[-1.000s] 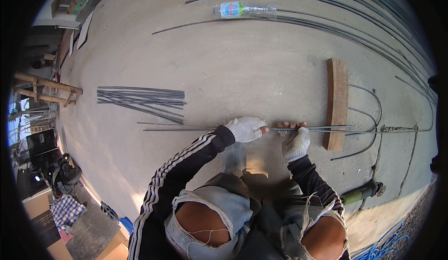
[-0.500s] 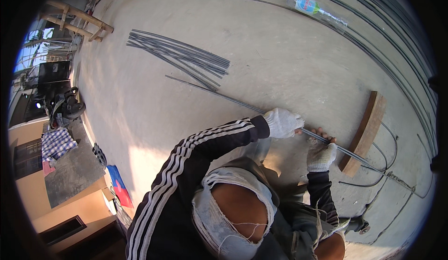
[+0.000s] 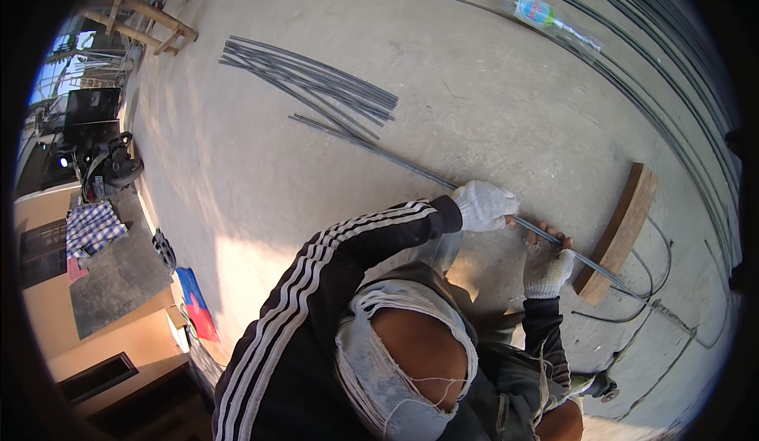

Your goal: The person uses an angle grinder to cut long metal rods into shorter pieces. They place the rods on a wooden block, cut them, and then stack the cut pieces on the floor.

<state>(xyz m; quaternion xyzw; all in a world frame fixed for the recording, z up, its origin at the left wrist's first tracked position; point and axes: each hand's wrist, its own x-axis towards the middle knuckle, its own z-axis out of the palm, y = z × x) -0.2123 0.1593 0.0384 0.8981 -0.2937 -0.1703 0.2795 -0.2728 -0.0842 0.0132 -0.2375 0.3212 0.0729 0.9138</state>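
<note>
Your gloved left hand [image 3: 486, 206] is wrapped around the thin steel rods [image 3: 411, 166], and your right hand [image 3: 549, 272] grips them too, its bare fingertips curled over them just beside the left. In the head view, the rods' long axis slants from upper left to lower right across your front, running out past both hands. The left-hand length points toward the pile of cut rods [image 3: 308, 81], its end near them; your left hand is the nearer to that end. On the other side, the rods cross the lower part of the wooden block [image 3: 619, 234], with your right hand nearer it; whether they touch its top, you cannot tell. Bent rods [image 3: 671, 249] lie beyond.
</note>
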